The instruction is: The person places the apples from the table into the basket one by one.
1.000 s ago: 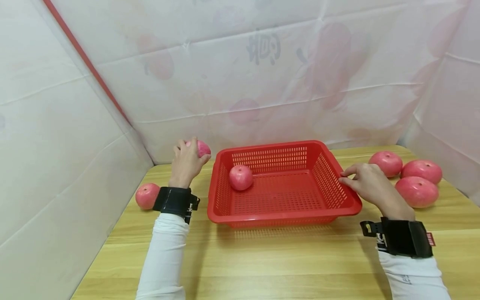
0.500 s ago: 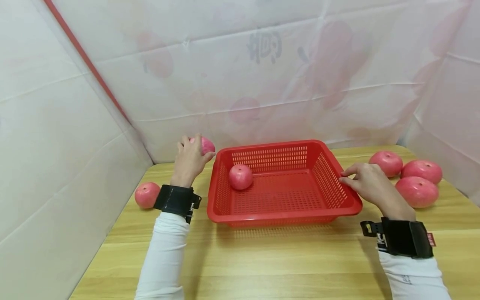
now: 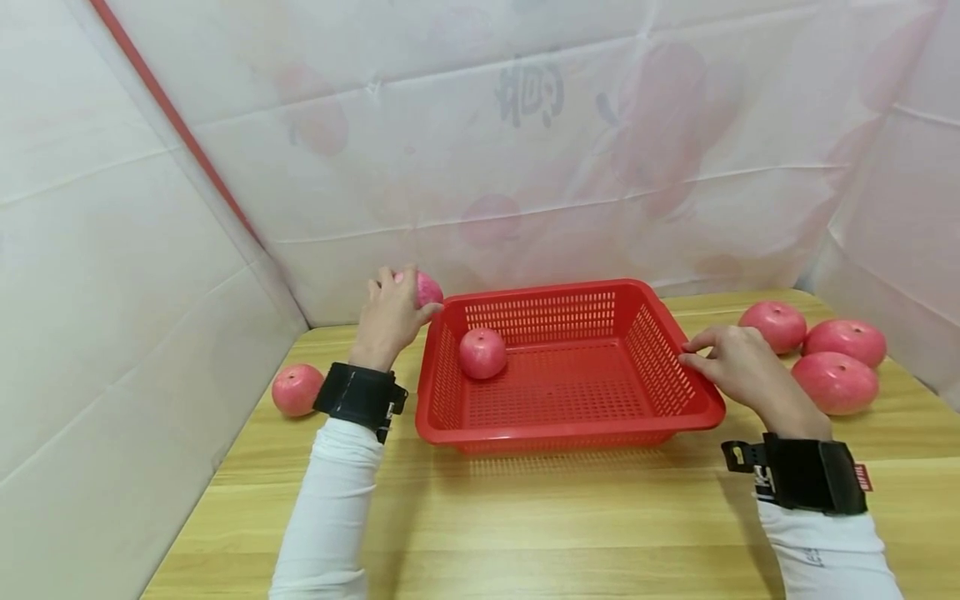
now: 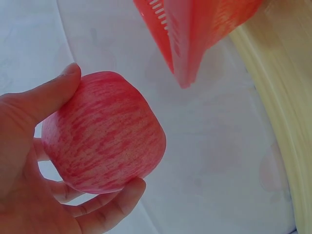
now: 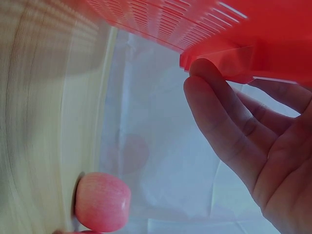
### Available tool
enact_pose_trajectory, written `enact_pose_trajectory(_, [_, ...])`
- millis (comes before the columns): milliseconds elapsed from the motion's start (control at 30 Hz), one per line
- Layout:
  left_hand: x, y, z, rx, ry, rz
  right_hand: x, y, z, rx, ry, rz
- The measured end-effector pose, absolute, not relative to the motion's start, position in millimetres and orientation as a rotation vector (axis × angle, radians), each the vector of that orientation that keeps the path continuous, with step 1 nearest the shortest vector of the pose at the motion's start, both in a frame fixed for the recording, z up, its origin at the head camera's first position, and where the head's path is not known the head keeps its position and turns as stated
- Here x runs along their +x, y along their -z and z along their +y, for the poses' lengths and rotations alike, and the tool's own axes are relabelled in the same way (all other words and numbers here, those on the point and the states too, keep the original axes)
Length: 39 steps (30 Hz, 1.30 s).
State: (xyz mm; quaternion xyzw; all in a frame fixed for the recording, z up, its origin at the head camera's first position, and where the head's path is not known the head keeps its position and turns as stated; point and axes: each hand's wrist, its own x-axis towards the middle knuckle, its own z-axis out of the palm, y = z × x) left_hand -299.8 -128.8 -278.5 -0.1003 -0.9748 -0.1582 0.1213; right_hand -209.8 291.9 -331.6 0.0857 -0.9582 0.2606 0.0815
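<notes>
My left hand (image 3: 392,317) holds a pink-red apple (image 4: 105,134), thumb on one side and curled fingers on the other. That apple is up in the air by the basket's back left corner, partly covered by the fingers in the head view. The red plastic basket (image 3: 551,435) has slotted walls and stands in the middle of the table. One apple (image 3: 482,353) sits inside it at the left. My right hand (image 3: 738,367) pinches the basket's right rim; in the right wrist view its fingers (image 5: 219,112) lie under the rim's edge.
Another apple (image 3: 297,390) rests on the wooden table (image 3: 570,533) near its left edge. Three more apples stand together on the right, one of them the nearest apple (image 3: 835,383). Pale printed cloth walls (image 3: 420,183) enclose the back and sides.
My left hand has moved to the right and slightly up with its apple, nearer to the basket's back left corner. The right hand and the basket have stayed put.
</notes>
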Motion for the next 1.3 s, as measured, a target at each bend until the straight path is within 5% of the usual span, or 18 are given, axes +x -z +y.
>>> enact_pose_trajectory(1300, [-299,264,-83,-0.512,0.400,-2.871,-211,331,293,0.249,-0.777,-2.869])
